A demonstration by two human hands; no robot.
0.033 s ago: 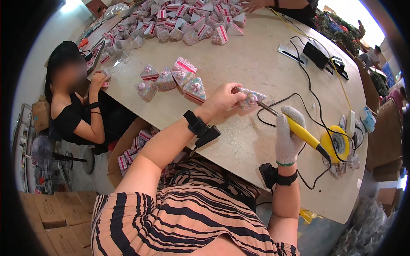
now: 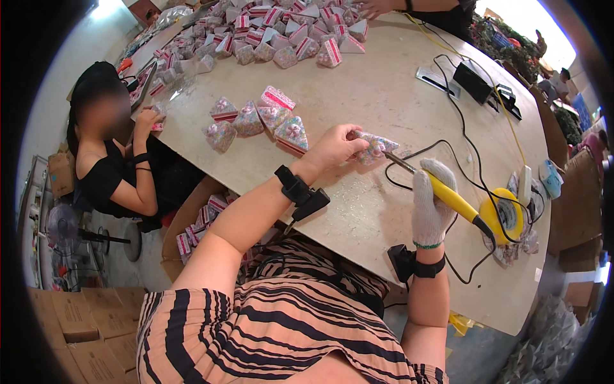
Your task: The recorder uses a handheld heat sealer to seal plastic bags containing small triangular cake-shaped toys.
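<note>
The left hand (image 2: 332, 150) pinches a small clear packet (image 2: 376, 147) of pastel sweets against the table (image 2: 384, 83), fingers closed on its near end. The right hand (image 2: 432, 205), in a white knit glove, is wrapped around the yellow handle of a heat tool (image 2: 448, 195), whose metal tip meets the packet's right edge. So the packet sits between the two grips, held flat by one and touched by the tool of the other.

Judging by how things lie, this packet is in the middle of being sealed, not finished. Just beyond the left hand, a small cluster of five or so triangular packets (image 2: 259, 121) rests on the table, apparently done. Much farther off, at the far rim, lies a large heap of like packets (image 2: 275, 35); whether those are sealed cannot be told from here. A box of more packets (image 2: 204, 221) stands below the table edge, under the left forearm.

The left arm reaches forward and across, wrist slightly bent down, a black band strapped on it. The right forearm rises nearly straight up from the lower edge, also banded, with the wrist cocked so the tool slants up and left toward the packet. The tool's cord trails right to a yellow stand (image 2: 505, 217) just beside the right hand. Another person (image 2: 121, 173) sits left of the table, handling a packet.
</note>
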